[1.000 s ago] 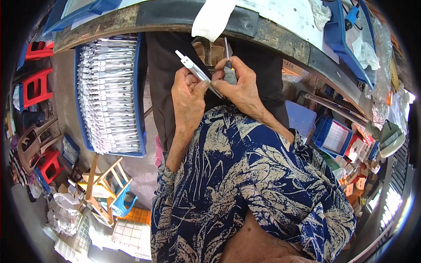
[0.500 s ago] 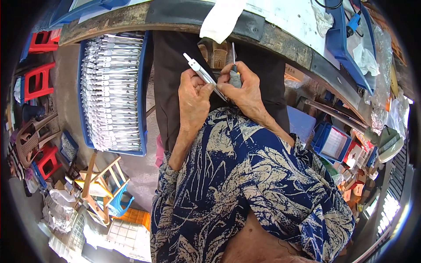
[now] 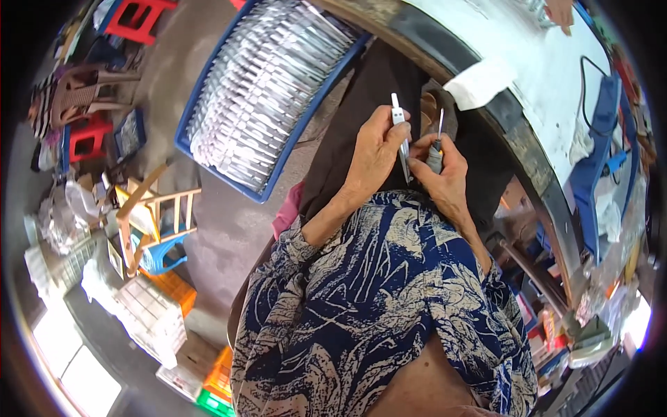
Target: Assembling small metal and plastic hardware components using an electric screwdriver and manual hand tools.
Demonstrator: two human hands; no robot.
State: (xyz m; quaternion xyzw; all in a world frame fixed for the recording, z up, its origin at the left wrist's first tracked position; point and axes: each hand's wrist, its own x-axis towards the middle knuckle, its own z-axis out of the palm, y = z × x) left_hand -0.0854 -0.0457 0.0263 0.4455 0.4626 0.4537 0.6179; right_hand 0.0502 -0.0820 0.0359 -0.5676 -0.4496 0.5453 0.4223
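My left hand is closed round a slim white-and-silver drawing compass. The compass stands nearly upright over my lap, its white head and stub handle pointing away from me and its legs running down between my hands. In my right hand is a screwdriver with a grey handle, its thin metal shaft pointing up and away from the compass. The right thumb and fingertips lie close to the compass legs; whether they also pinch them I cannot tell.
A blue tray full of rows of similar compasses stands to the left. The worktable edge runs along the far right, with a white paper or cloth hanging over it. On the table lies a blue bin. Another person's hand shows at the far right.
The view has swung, so the tray and table appear tilted and shifted. The compass now stands more upright. Both hands keep hold of the compass and screwdriver.
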